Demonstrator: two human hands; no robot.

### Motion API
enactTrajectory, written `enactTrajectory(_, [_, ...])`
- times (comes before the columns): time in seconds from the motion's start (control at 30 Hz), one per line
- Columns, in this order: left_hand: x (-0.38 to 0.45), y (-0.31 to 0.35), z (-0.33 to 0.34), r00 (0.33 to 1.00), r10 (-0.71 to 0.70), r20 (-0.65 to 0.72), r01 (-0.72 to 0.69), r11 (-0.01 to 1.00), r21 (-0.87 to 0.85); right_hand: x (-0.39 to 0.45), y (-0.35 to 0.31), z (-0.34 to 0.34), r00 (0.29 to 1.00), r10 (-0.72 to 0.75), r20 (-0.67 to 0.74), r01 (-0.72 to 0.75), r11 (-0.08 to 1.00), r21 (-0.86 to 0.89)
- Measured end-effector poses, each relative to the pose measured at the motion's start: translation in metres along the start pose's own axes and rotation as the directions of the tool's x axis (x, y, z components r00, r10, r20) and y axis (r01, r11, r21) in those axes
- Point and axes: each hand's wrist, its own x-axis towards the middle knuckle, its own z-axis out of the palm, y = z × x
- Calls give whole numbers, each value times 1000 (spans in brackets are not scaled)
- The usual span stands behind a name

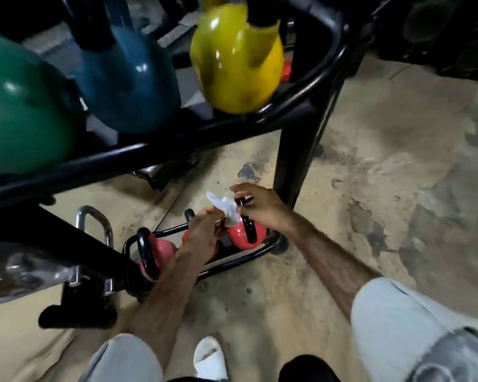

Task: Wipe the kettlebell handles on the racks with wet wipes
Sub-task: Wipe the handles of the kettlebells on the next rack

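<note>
Concrete floor [370, 139]; L hand [202, 230] pinches wipe [226, 209] (R hand [262, 208] grips handle [242, 201]).

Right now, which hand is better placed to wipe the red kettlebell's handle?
The left hand: it already pinches the wet wipe against the black handle of the red kettlebell. The right hand grips the handle's top, steadying it.

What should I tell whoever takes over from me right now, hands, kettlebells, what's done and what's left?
Left hand: pinches the wet wipe.
Right hand: grips the black handle of the red kettlebell at the right end of the bottom rack.
The wipe is against that handle, mid-wipe.
Which handles are already clean can't be told from here.
Possibly left: the pink kettlebell beside it, and the green, blue and yellow ones above.
</note>
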Motion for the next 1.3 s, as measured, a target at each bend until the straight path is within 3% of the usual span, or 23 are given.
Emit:
enactTrajectory(0.1, [-40, 28, 7, 1000, -11, -12, 12, 998, 58, -26, -44, -24, 995, -30, 92, 38, 995, -88])
enactTrajectory(0.27, [-100, 84, 27, 996, -16, 86, 18, 1000, -19, -69, -121, -69, 992, -128, -6, 124, 971, -205])
enactTrajectory(0.43, [-178, 141, 32, 987, 1, 164, 5, 999, -32, -117, -199, -105, 994, -108, -7, 99, 937, -335])
enactTrajectory(0.7, [-320, 228, 25, 983, -120, 137, 112, 992, 67, -215, -322, -146, 1000, -1, -14, -5, 927, -376])
enactTrajectory(0.83, [-376, 271, 42, 986, -9, 166, -8, 995, 99, -255, -373, -188, 997, -11, -72, -16, 928, -373])
enactTrajectory(1.07, [-384, 320, 117, 953, 189, 237, -231, 959, 165, -278, -384, -275, 926, -61, -372, -84, 928, -362])
enactTrajectory(1.3, [-352, 352, 267, 909, 298, 291, -363, 910, 202, -256, -334, -418, 841, -35, -540, -104, 969, -226])
